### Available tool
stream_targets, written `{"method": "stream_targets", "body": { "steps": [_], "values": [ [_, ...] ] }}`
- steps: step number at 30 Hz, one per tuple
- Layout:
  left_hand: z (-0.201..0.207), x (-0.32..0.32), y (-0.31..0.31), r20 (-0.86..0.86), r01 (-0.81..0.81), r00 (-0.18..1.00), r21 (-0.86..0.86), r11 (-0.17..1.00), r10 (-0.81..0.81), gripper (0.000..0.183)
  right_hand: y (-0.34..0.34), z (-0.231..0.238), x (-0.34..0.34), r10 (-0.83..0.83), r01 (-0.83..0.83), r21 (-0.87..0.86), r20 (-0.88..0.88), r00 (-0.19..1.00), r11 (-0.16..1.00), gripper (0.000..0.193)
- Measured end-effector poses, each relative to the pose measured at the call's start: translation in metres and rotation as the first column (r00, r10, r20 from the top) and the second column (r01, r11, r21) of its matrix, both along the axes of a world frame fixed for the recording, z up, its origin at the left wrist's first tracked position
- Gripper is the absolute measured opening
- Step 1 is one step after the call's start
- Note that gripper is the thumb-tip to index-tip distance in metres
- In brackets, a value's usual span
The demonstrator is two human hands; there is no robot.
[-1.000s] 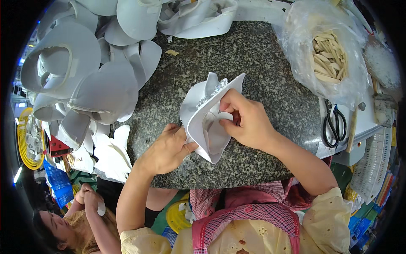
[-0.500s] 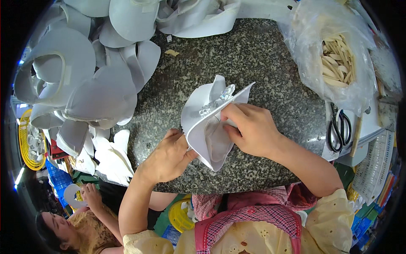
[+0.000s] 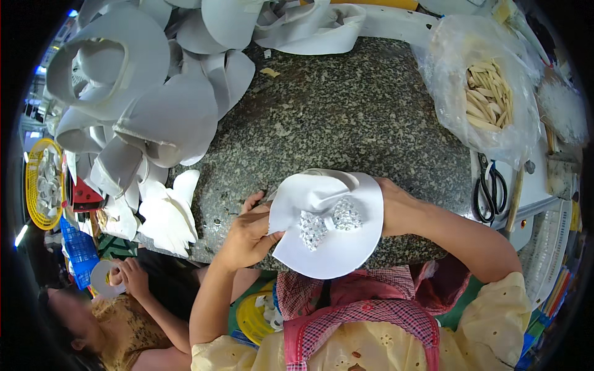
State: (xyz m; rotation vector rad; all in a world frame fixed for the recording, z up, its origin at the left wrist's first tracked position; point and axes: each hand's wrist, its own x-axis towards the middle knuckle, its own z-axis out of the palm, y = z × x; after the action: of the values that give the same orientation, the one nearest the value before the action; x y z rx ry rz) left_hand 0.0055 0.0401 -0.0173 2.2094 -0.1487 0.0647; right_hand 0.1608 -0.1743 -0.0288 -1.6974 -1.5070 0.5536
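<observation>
The white curved foam hat piece (image 3: 331,238) has turned face-up since earlier. Sparkling bow ornament (image 3: 330,222) sits attached. Left hand (image 3: 244,238) pinches its edge; right hand (image 3: 396,210) grips behind, fingers hidden. Stacked pieces remain.

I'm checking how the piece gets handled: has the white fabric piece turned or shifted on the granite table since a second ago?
Yes. The white fabric piece has flipped toward the granite table near edge, its sparkly bow now facing up.

both hands hold a white hat piece (image 3: 334,247) with a sparkly bow (image 3: 330,221) over a granite slab (image 3: 346,117): left hand (image 3: 244,238) grips its left edge, right hand (image 3: 396,210) sits mostly hidden behind its right rim. black scissors (image 3: 489,191) lie to the right.
</observation>
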Motion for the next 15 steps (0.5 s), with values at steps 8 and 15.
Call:
{"method": "stream_targets", "body": {
  "steps": [8, 15],
  "values": [
    [-0.001, 0.001, -0.007, -0.097, -0.194, 0.979, -0.18, 0.964, 0.179, 0.021, 0.005, -0.006, -0.01, 0.006, -0.01, 0.018, 0.204, 0.979, 1.0, 0.035],
    [0.028, -0.035, -0.107, 0.783, -0.06, 0.569, 0.345, 0.937, -0.251, 0.01, 0.041, 0.015, -0.041, 0.121, -0.008, 0.154, -0.741, 0.661, 0.988, 0.039]
  ]
}}
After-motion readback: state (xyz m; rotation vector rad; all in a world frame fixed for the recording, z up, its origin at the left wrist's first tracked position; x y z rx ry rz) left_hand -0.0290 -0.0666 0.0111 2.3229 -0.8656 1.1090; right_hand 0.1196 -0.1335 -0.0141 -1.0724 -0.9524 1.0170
